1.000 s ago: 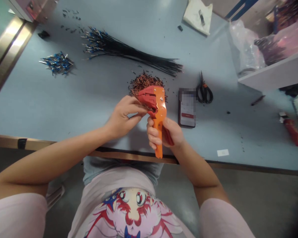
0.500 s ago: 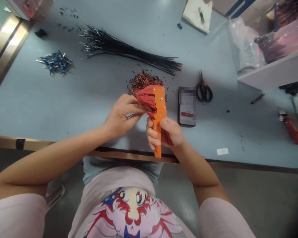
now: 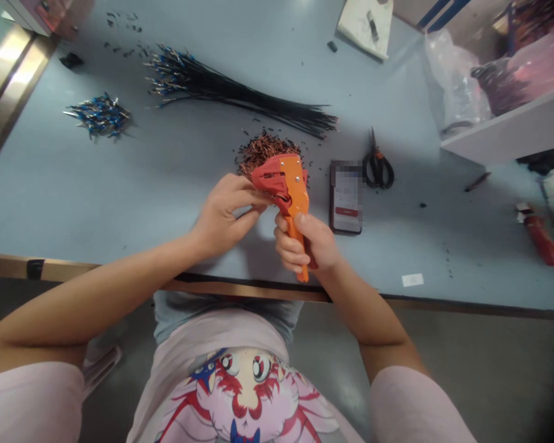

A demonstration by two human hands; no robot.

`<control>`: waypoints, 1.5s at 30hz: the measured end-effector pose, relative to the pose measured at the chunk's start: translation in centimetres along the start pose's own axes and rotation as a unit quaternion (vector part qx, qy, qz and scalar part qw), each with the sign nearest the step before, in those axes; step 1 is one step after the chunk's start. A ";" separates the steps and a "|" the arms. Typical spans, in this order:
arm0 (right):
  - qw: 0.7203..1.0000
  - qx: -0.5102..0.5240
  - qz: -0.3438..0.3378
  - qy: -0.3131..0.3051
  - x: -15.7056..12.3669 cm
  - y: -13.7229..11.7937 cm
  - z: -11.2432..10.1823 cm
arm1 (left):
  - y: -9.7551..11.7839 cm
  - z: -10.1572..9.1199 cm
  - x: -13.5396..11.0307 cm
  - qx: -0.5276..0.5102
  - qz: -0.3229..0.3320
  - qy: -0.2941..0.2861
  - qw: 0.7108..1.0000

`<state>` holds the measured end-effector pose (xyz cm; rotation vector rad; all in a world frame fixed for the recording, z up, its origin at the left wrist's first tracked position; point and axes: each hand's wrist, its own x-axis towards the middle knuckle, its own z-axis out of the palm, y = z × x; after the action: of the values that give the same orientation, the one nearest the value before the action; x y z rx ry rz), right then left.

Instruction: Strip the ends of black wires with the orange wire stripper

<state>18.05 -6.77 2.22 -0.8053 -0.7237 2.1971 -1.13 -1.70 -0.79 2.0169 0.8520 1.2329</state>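
On my feed, the right hand [image 3: 314, 243] is clamped around the grip of an orange-and-red plastic wire stripper [image 3: 287, 187], its fingers curled around the orange handle and its thumb lying across the front. The stripper stands almost upright above the front edge of a pale blue workbench [image 3: 120, 197], with its red jaw head at the top. The left hand [image 3: 224, 215] is close beside it, and its fingertips [image 3: 263, 200] reach the red head. I cannot tell whether those fingers are pinching a wire there.

Just beyond the jaws lies a loose heap of short copper-coloured wire scraps [image 3: 268, 154]. Behind it, I see a long bundle of black wires with blue-and-silver terminals [image 3: 240, 101], and further left, a small pile of blue-and-silver terminals [image 3: 99, 115]. To the right, a smartphone with a pixelated screen area [image 3: 346, 197] lies near black-handled scissors [image 3: 377, 166]. At the far right, a white shelf [image 3: 503, 132] holds a clear plastic bag [image 3: 457, 80], and a red cylindrical object [image 3: 540, 243] lies on the bench.
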 end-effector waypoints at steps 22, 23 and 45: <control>0.969 -0.124 -0.105 0.184 -1.0 -1.8 -0.5 | -2.5 -1.5 1.5 0.053 -0.134 0.053 0.988; 0.970 -0.127 -0.094 0.187 -0.9 -1.7 -0.6 | -2.5 -1.5 1.5 0.058 -0.130 0.059 0.988; 0.983 -0.124 -0.005 0.136 -0.4 -0.3 -0.1 | -1.7 -1.8 1.5 0.137 -0.085 0.063 0.985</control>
<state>18.50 -6.90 2.47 -1.1964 -0.8702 1.9576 -2.61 0.83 -0.66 2.0399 1.2876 1.2108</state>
